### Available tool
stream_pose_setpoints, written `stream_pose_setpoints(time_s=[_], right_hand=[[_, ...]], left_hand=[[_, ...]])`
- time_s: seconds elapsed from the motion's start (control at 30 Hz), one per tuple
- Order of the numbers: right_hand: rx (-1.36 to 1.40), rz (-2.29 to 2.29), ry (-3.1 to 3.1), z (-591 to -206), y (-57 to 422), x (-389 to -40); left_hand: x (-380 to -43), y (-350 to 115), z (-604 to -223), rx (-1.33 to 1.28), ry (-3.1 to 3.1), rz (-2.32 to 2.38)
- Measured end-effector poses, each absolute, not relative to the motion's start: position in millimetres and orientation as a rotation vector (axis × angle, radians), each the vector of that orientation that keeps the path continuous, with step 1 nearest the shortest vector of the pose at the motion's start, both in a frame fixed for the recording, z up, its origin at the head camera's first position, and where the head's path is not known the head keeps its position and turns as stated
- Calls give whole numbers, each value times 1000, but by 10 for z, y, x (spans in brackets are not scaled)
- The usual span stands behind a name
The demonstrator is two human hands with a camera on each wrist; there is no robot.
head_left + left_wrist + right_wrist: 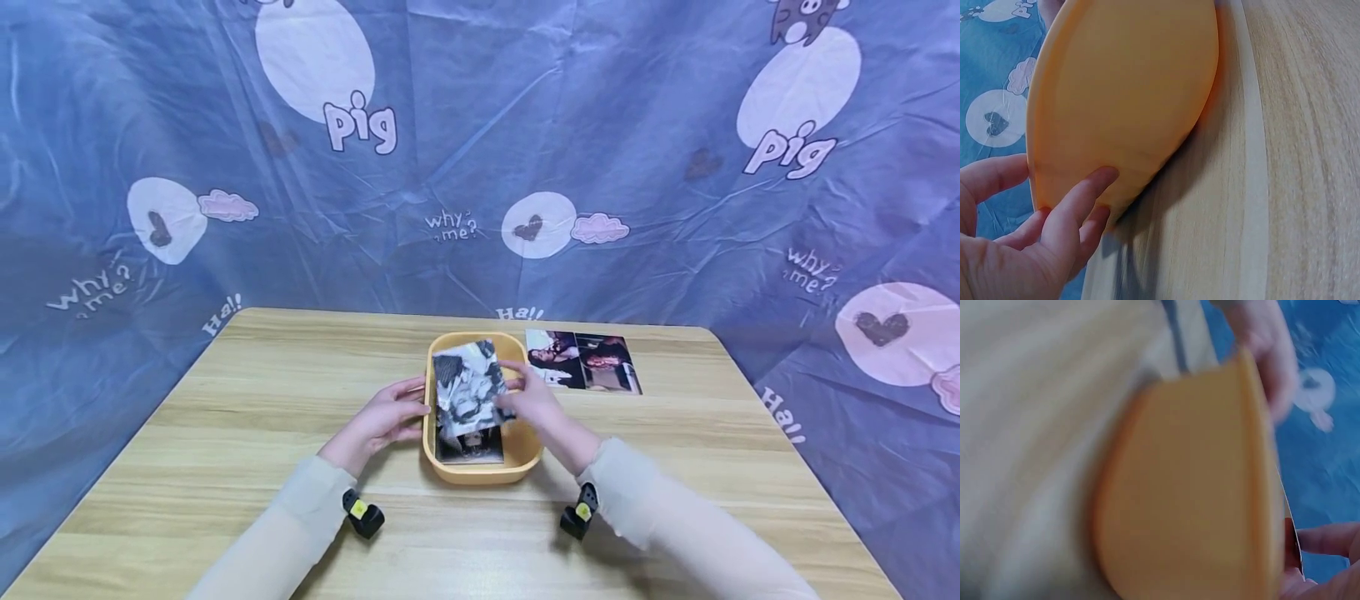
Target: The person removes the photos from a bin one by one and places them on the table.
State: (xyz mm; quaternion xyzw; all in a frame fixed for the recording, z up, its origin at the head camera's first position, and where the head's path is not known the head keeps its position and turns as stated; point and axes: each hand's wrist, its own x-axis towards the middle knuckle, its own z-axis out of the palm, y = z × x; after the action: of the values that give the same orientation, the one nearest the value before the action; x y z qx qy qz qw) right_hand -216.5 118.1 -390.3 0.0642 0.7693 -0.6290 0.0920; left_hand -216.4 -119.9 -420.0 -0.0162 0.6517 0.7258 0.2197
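Observation:
A black-and-white photo print (470,387) is tilted over a yellow-orange plastic bin (483,477) on the table. My right hand (534,398) pinches the print by its right edge, just above the bin's right rim. In the right wrist view the right hand's fingers (1329,540) show at the print's edge, behind the blurred bin wall (1179,487). Under the print, a dark photo (471,447) lies inside the bin. My left hand (384,417) touches the bin's left side, its extended fingers (1075,203) against the outer wall and rim.
A sheet of color photo prints (585,362) lies on the wooden table (262,400), right of the bin near the back edge. A blue patterned cloth (465,150) hangs behind the table. Each sleeved wrist carries a small black camera (363,513).

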Motion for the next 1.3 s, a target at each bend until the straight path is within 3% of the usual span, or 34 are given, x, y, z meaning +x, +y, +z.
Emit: stream_pose_setpoints(time_s=[0.43, 0.8, 1.07, 1.3], right_hand=[[305, -2204, 2106, -3683, 2521, -2618], [234, -2121, 2246, -3910, 3680, -2747], [608, -2061, 2206, -4125, 3991, -2753], [579, -1899, 2265, -4216, 4030, -2733]], left_hand=[[-2175, -1184, -4182, -46, 1786, 2015], [-2175, -1211, -4190, -41, 1798, 2008], [-2172, -1202, -4203, -35, 1792, 2005], [-2171, -1204, -4215, -33, 1789, 2009]])
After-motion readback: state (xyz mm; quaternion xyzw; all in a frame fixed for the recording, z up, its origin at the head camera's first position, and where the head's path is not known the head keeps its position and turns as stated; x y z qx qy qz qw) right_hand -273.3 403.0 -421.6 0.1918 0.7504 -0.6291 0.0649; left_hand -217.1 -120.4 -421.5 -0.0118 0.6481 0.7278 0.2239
